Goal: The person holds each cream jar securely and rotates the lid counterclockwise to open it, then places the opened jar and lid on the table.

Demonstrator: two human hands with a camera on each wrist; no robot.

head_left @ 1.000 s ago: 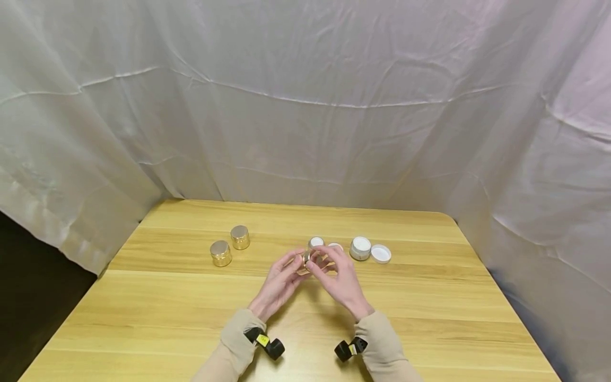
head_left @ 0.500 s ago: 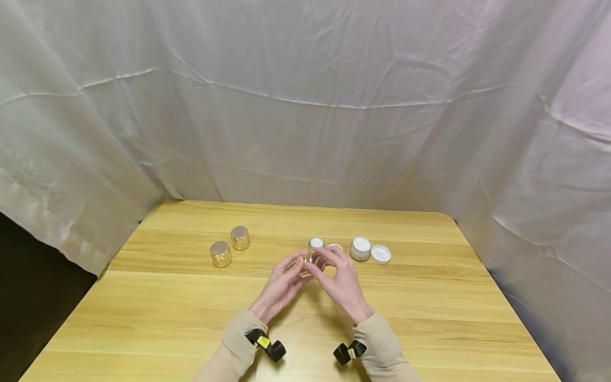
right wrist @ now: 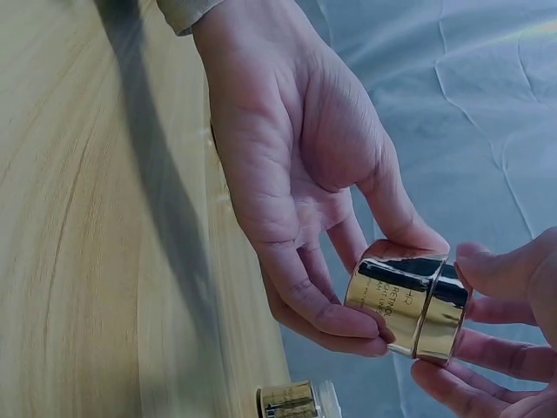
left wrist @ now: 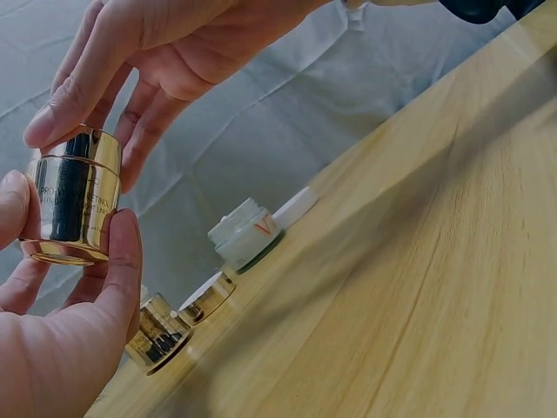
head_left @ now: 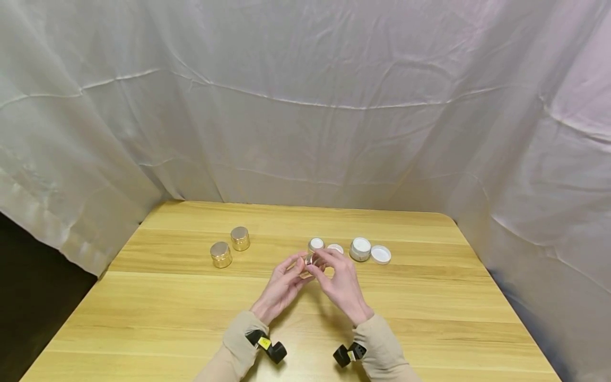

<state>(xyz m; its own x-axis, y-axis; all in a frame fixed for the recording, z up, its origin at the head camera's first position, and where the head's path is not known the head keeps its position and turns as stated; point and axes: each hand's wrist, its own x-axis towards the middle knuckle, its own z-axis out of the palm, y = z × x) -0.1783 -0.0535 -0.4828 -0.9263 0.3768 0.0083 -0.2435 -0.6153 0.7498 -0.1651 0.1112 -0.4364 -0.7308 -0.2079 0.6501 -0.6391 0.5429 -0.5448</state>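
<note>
Both hands hold one shiny gold cosmetic jar (left wrist: 77, 196) above the table, with dark lettering on its side. My left hand (head_left: 281, 289) grips the lettered body between thumb and fingers. At the jar's other end, my right hand (head_left: 346, 289) holds the short gold lid (right wrist: 442, 313) by its rim with thumb and fingertips. A thin seam shows between lid and body. In the right wrist view, the left hand (right wrist: 296, 165) fills the middle and the right-hand fingers (right wrist: 513, 279) enter from the right.
Behind the hands stand an uncovered gold jar (left wrist: 158, 335) with an upturned gold lid (left wrist: 209, 296), and a pale glass jar (head_left: 360, 249) beside a white lid (head_left: 381, 254). Two gold jars (head_left: 221, 254) with tops on stand at left. Grey curtains (head_left: 305, 132) surround the table.
Both hands stay on the gold jar and have come slightly nearer. The right-hand fingers have shifted a little around the lid, and the upturned lid behind shows more.
</note>
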